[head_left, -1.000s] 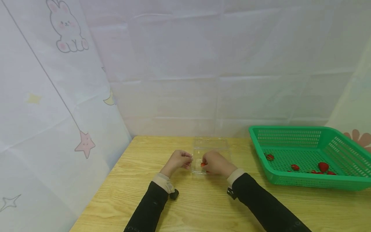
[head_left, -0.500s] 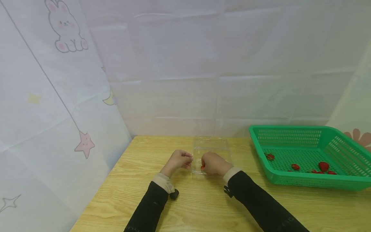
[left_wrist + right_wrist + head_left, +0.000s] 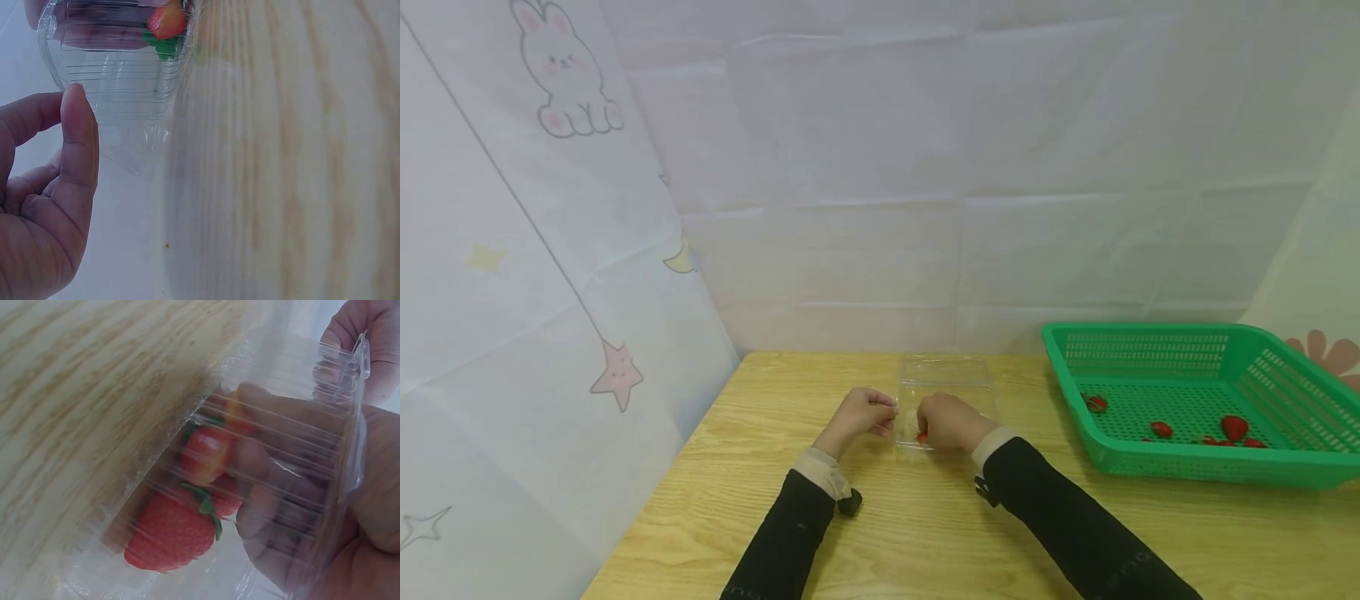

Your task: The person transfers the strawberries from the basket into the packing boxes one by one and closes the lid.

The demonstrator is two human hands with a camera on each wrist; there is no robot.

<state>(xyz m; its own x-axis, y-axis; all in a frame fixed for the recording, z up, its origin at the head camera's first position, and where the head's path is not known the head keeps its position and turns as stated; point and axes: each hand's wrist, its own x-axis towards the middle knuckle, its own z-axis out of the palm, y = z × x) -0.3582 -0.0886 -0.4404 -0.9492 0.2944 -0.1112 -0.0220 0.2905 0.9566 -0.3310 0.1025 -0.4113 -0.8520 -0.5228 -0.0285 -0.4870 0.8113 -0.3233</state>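
Observation:
A clear plastic clamshell box (image 3: 908, 397) stands on the wooden table, its lid folded back. My left hand (image 3: 859, 412) pinches the left rim between thumb and index finger, as the left wrist view shows near the box wall (image 3: 119, 78). Down inside the box is my right hand (image 3: 951, 421), its fingers curled at a small orange-red strawberry (image 3: 234, 417), which it pinches. Through the box side in the right wrist view, a large strawberry (image 3: 169, 531) and a smaller one (image 3: 206, 453) lie on the bottom, with another partly hidden behind them.
A green plastic basket (image 3: 1225, 461) with several strawberries (image 3: 1234, 428) stands at the right of the table (image 3: 910, 533). Behind the table hangs a pale sheet (image 3: 850, 167); another with cartoon prints (image 3: 617, 375) hangs at the left.
My right hand has moved slightly left and lower inside the box, with the strawberry at its fingertips. The left hand keeps its hold on the rim.

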